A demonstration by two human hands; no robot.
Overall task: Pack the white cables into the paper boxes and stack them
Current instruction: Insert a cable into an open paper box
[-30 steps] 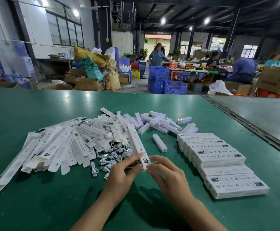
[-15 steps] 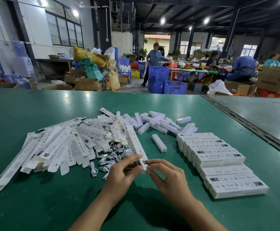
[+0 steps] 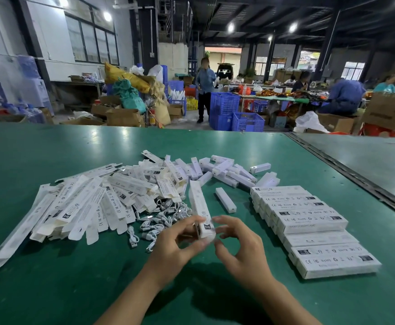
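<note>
A long white paper box (image 3: 197,205) points away from me over the green table (image 3: 51,289). My left hand (image 3: 177,247) grips its near end between thumb and fingers. My right hand (image 3: 238,249) hovers just right of that end with curled fingers, not clearly touching it. Left of the hands lies a tangle of white cables (image 3: 161,219). A heap of flat, unfolded boxes (image 3: 79,207) spreads to the left. Packed boxes (image 3: 309,221) lie stacked in an overlapping row on the right.
Small white bars (image 3: 226,200) lie loose, with several more piled behind (image 3: 222,170). A metal seam (image 3: 356,174) divides this table from another on the right. Beyond the far edge stand blue crates (image 3: 236,113), cardboard boxes and people.
My right hand has let go of the box end and opened slightly. The left hand keeps its grip, and the box has shifted a little.
</note>
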